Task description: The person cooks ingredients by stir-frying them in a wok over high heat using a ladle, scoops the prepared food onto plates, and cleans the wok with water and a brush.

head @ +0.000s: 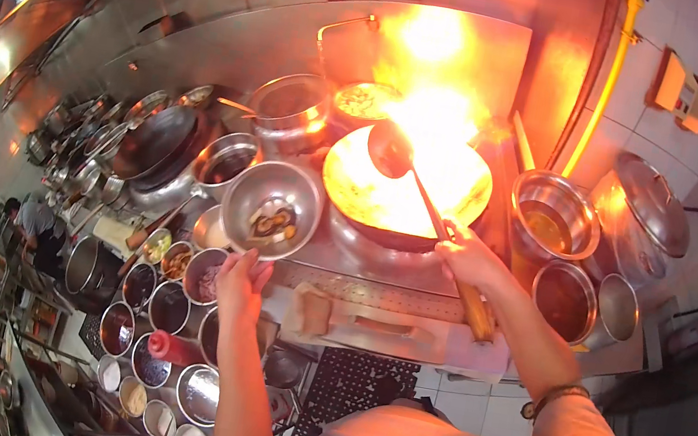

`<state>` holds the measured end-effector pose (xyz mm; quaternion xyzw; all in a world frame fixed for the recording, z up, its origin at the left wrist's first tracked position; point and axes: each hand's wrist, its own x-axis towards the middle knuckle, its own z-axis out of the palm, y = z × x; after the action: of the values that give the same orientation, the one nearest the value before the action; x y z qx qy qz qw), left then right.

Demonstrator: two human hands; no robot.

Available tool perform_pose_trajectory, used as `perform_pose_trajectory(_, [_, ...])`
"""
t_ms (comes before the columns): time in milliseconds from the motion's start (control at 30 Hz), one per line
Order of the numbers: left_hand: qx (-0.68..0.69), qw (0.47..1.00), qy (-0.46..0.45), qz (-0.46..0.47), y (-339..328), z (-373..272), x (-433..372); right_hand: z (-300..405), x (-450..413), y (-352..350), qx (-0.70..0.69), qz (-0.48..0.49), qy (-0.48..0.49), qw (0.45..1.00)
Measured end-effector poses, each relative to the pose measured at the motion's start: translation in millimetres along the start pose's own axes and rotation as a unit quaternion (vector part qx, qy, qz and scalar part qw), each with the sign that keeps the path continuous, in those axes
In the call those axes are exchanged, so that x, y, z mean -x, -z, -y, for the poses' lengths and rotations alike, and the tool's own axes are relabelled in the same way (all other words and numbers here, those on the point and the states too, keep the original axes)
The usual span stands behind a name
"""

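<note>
My left hand (245,284) grips the near rim of a steel bowl (239,221), which is tilted towards me and holds a few brown and pale food pieces (274,225). My right hand (467,257) is closed around the handle of a wok ladle (392,149); its wooden end (474,312) sticks out below my fist. The ladle's head is over a wok (345,180) on the range. Tall bright flames (437,112) rise from the wok's far side, and the glare hides most of what is inside it.
Left of the bowl stand a pot of dark liquid (229,161) and stacked woks (155,143). Many seasoning containers (169,307) crowd the lower left, with a red squeeze bottle (164,347). Pots of liquid (550,226) stand right of the wok. Another person (39,230) is at far left.
</note>
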<state>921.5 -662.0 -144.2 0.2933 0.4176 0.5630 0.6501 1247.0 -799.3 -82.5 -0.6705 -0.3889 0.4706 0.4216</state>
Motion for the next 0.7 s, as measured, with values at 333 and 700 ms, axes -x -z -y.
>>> perform_pose_trajectory(333, [-0.156,0.981,0.050,0.104,-129,51,-88,-65,-98,66,0.168,-0.077,0.174,0.967])
perform_pose_trajectory(700, [-0.478,0.856,-0.172,0.096,-161,94,-169,-44,-48,74,0.165,-0.014,-0.010,0.986])
